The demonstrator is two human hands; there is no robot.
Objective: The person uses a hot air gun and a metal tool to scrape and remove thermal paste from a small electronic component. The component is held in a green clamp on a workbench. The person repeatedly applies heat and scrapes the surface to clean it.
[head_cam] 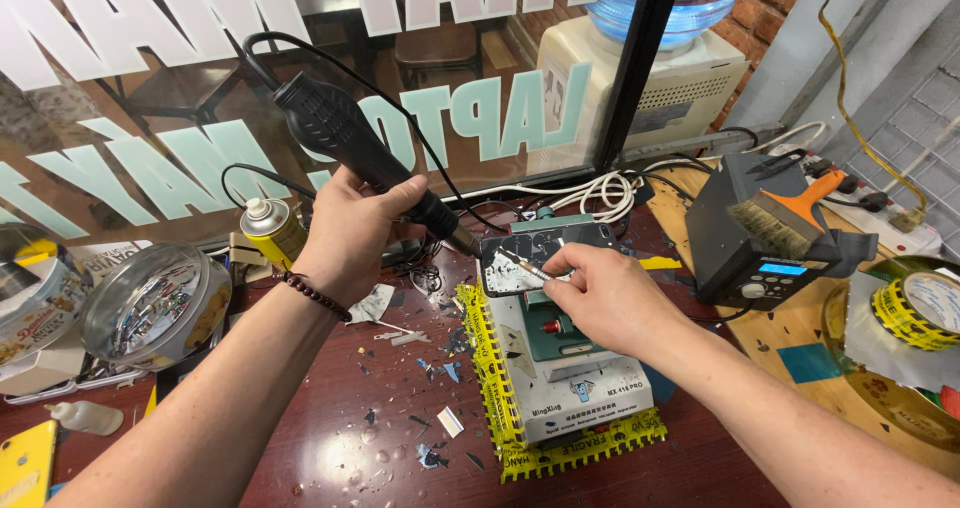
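My left hand [350,223] grips the black hot-air gun [345,133], nozzle aimed at the phone back [545,253] clamped on the fixture [570,368] mid-desk. Right-hand fingers [560,268] pinch tweezers [525,265] against the glass. Step: heating and lifting. Next requires steady prying.

Place: small electronics repair shop | Signs: hot air gun [340,133], soldering station [760,233] with brush [780,218], phone [545,253] on a heating pad, tape roll [920,308], glass shards on bench [340,438] | Front: lettered shop window [150,58]
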